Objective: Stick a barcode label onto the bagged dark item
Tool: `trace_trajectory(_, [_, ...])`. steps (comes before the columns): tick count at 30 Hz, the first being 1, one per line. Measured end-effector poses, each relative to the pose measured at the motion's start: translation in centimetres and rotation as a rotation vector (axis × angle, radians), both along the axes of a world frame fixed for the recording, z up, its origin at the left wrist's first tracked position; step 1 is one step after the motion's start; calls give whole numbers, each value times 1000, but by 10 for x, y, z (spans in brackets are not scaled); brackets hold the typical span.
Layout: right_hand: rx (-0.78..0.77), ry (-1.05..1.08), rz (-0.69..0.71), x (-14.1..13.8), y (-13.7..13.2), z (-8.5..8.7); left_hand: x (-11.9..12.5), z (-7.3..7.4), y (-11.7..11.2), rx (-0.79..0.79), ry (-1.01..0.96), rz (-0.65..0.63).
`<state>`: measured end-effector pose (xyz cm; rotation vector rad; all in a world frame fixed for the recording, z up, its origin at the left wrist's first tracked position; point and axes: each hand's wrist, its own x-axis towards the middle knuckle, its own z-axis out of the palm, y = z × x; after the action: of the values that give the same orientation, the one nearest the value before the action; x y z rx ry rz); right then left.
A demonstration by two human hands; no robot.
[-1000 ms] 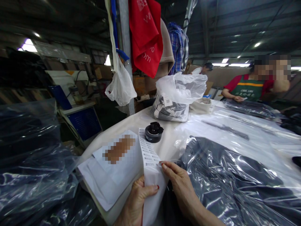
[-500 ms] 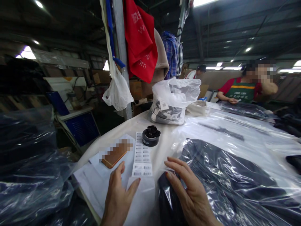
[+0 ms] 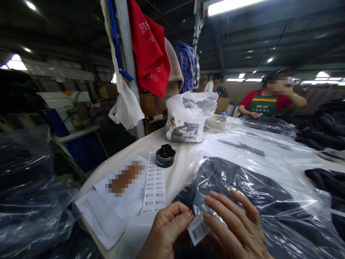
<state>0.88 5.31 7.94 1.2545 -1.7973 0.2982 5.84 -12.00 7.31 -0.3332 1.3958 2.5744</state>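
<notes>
My left hand (image 3: pixel 172 226) is closed in a pinch at the corner of a white barcode label (image 3: pixel 198 229). Close to the label's right edge, my right hand (image 3: pixel 235 225) has its fingers stretched out and apart, over a dark garment in a clear plastic bag (image 3: pixel 242 180). I cannot tell whether its index finger touches the label. Left of the garment, a strip of barcode labels (image 3: pixel 155 183) lies on the white table (image 3: pixel 185 158). A roll of black tape (image 3: pixel 165 158) stands at the strip's far end, with crumpled black material on top.
White papers (image 3: pixel 105 223) lie at the left edge, a blurred brown object (image 3: pixel 125 180) on them. A white plastic bag (image 3: pixel 188 118) of checked cloth stands at the back. Bagged dark goods (image 3: pixel 29 194) are stacked left. Across the table is a person in a green apron (image 3: pixel 265 104).
Both hands were apart and empty-looking; my left hand has moved right and now pinches a label. My right hand has shifted right. The view has turned slightly right.
</notes>
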Motion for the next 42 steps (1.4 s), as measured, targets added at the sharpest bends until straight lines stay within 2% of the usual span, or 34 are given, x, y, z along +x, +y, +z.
trace_trajectory(8, [-43,-55,-12,2,7,-4,-4,-14,14,-101,42,-2])
trace_trajectory(12, [-63,-217,-54,6,10,-2,-6,-24,18,-332,82,201])
trace_trajectory(15, [-45,-461,-48,3,19,2,-15,-22,11,-415,104,361])
trace_trajectory(17, [31,-673,-41,-7,28,6,-27,-13,4,-417,118,418])
trace_trajectory(19, [123,-857,-44,-24,38,8,-44,3,1,-439,166,451])
trace_trajectory(22, [217,-988,-24,-52,49,-3,-72,31,14,-537,325,423])
trace_trajectory(25, [242,-1060,4,-68,53,-31,-100,53,47,-668,520,231])
trace_trajectory(28, [228,-1124,23,-68,53,-59,-130,58,87,-794,642,5])
trace_trajectory(31, [192,-1128,64,-62,54,-76,-161,40,125,-892,659,-150])
trace_trajectory(35, [65,-1064,141,-59,56,-87,-191,-9,156,-910,620,-276])
trace_trajectory(37, [-4,-1015,157,-60,56,-92,-198,-33,161,-902,591,-325])
trace_trajectory(39, [-29,-981,163,-60,56,-96,-201,-50,161,-886,564,-377])
trace_trajectory(42, [-12,-974,159,-62,56,-99,-204,-61,157,-866,547,-442])
